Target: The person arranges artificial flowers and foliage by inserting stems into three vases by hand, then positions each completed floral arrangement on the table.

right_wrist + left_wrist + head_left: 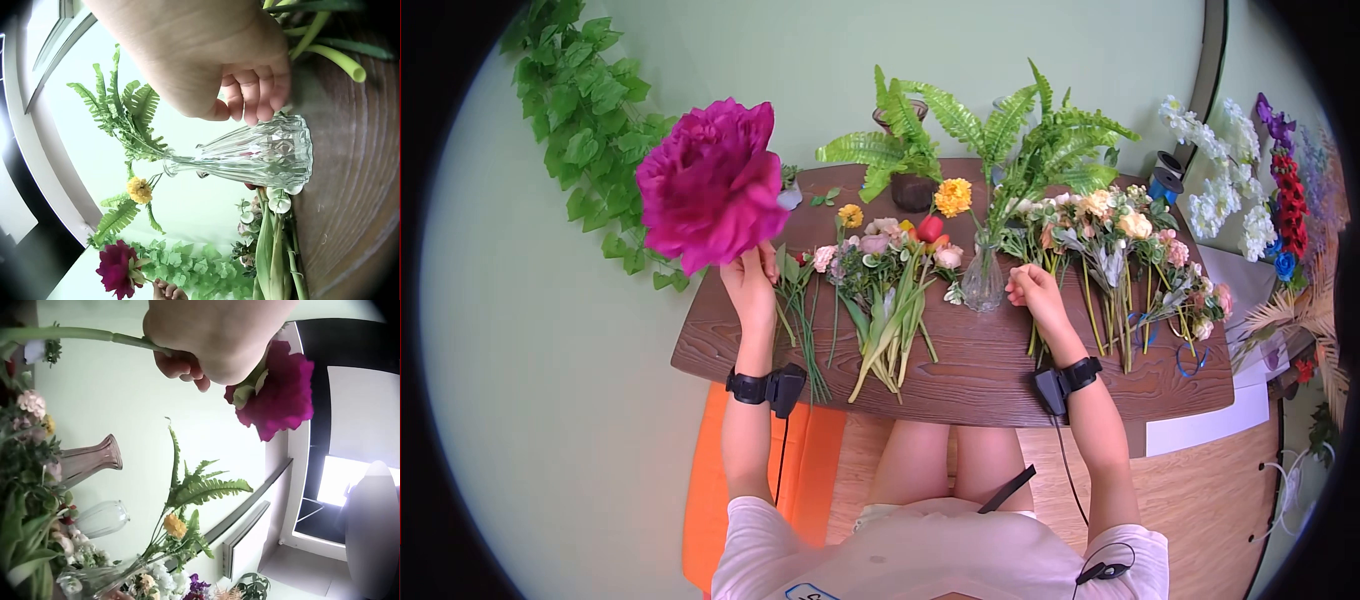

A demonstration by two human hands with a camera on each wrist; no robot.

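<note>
My left hand (pixel 750 285) grips the green stem (pixel 75 334) of a big magenta peony (pixel 710 185) and holds it up above the table's left end; in the left wrist view the bloom (pixel 278 390) hangs just past my curled fingers (pixel 184 365). A clear ribbed glass vase (pixel 983 280) stands mid-table with fern fronds (pixel 1040 150) and a yellow flower (pixel 952 197) in it. My right hand (pixel 1030 290) rests on the table just right of the vase. Its fingers (pixel 256 100) are curled beside the vase's (pixel 262 153) base, with nothing in them.
Loose stems lie on the brown wooden table (pixel 1000 385): a mixed bunch (pixel 880 290) left of the vase, a larger pile (pixel 1120 250) to its right. A dark vase (pixel 912 190) stands behind. Ivy (pixel 580 130) hangs on the left wall, and white flowers (pixel 1230 190) stand at right.
</note>
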